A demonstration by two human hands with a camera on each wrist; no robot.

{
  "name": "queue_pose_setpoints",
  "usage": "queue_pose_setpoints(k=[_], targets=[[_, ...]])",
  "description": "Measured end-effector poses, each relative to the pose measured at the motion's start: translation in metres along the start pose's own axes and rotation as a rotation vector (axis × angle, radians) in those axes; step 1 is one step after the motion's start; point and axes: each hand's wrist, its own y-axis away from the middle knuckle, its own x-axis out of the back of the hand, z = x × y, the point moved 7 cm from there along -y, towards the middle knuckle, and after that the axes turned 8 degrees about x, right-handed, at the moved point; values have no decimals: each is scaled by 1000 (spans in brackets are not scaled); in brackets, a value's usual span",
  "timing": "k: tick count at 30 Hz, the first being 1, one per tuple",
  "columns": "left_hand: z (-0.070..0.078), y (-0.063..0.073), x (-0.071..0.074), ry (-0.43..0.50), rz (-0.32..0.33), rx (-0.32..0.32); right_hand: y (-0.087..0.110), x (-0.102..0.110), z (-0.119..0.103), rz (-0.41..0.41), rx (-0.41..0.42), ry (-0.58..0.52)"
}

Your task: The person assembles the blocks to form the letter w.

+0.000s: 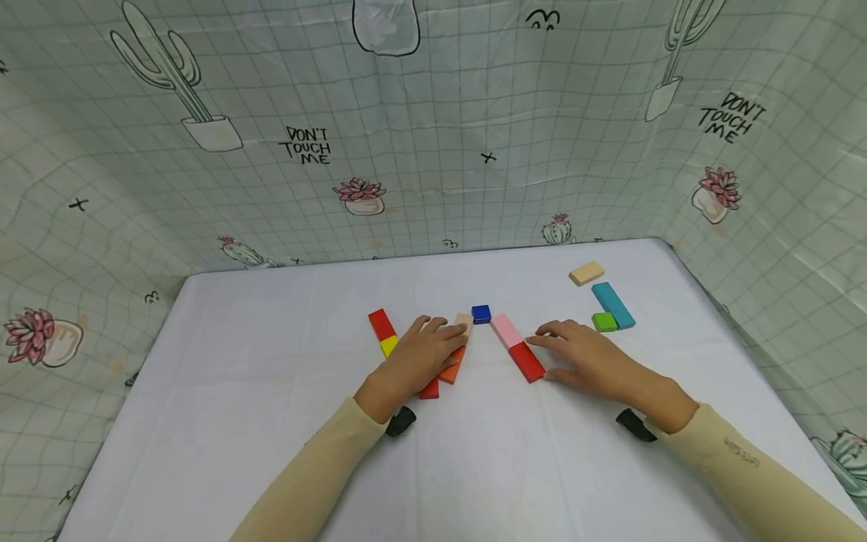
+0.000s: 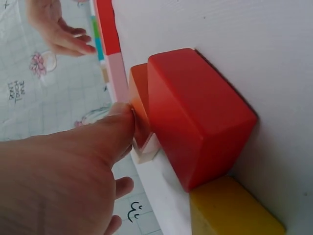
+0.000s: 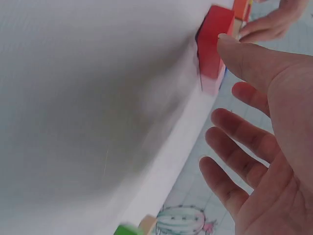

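My left hand [image 1: 420, 354] rests over an orange block [image 1: 449, 373] and a beige block [image 1: 463, 320], which lie end to end. In the left wrist view, its thumb touches the orange block [image 2: 140, 98]; the index fingertip is hidden. Close by are a red block [image 2: 195, 98] and a yellow block [image 2: 230, 205]. My right hand [image 1: 589, 357] has loosely bent, spread fingers beside another red block [image 1: 527, 362], its thumb touching that block's near end. A pink block [image 1: 506, 331] adjoins this red block. A small blue block [image 1: 481, 315] sits between the two slanted rows.
One more red block [image 1: 382, 324] lies left of my left hand. Toward the back right are a teal block [image 1: 614, 306], a green block [image 1: 604, 322] and a wooden block [image 1: 586, 273]. A patterned cloth [image 1: 433, 120] hangs behind the white table [image 1: 271, 421].
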Motion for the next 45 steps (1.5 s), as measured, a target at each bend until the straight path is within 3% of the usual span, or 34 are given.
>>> queue_pose_setpoints(k=[7,15,28,35,45], targets=[[8,-1,8,25,68,-1,12,12,17,27,-64,-17],[36,-9,21,74,113,60,30,22,43,67,-133,-1],[66,-30,15,114,145,194,47,35,75,131,-268,83],[72,-38,11,133,95,265,50,33,87,126,-281,99],[81,-43,5,67,104,291,48,29,91,119,-279,117]])
